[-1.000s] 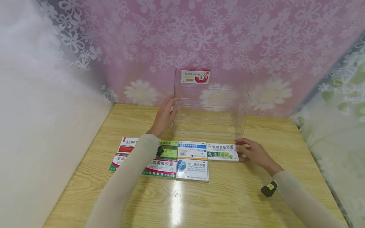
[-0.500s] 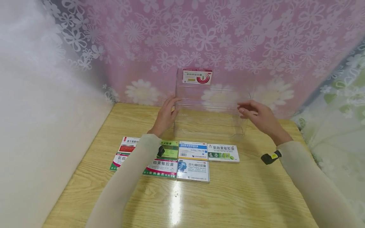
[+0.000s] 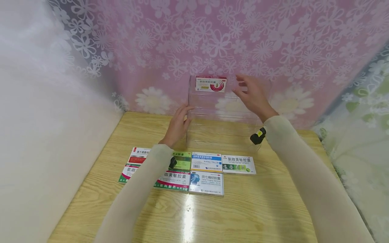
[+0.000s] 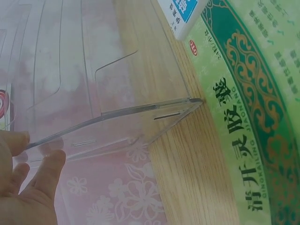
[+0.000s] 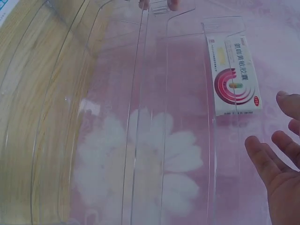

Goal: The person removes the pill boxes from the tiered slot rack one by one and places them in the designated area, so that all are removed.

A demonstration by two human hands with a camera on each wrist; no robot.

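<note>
My left hand point(image 3: 177, 123) holds the left side edge of a clear plastic display rack point(image 3: 226, 140). In the left wrist view, its thumb and fingers point(image 4: 49, 176) lie on either side of the thin side panel. A white and red medicine box point(image 3: 211, 84) stands at the left end of the rack's top tier. To the right of that box is my right hand point(image 3: 252, 94), fingers apart and holding nothing. The right wrist view shows a gap between the fingertips point(image 5: 253, 143) and the box.
On the wooden table point(image 3: 243, 216), several medicine boxes lie flat in two rows before the rack, including a blue and white box point(image 3: 206, 161), a green box point(image 3: 183, 161) and a white box point(image 3: 238, 164). My left forearm covers part of them. A pink floral cloth point(image 3: 170, 44) hangs behind.
My right hand has left the white box at the right end of the row and risen to the rack's top tier. The left hand has stayed at the rack's side.
</note>
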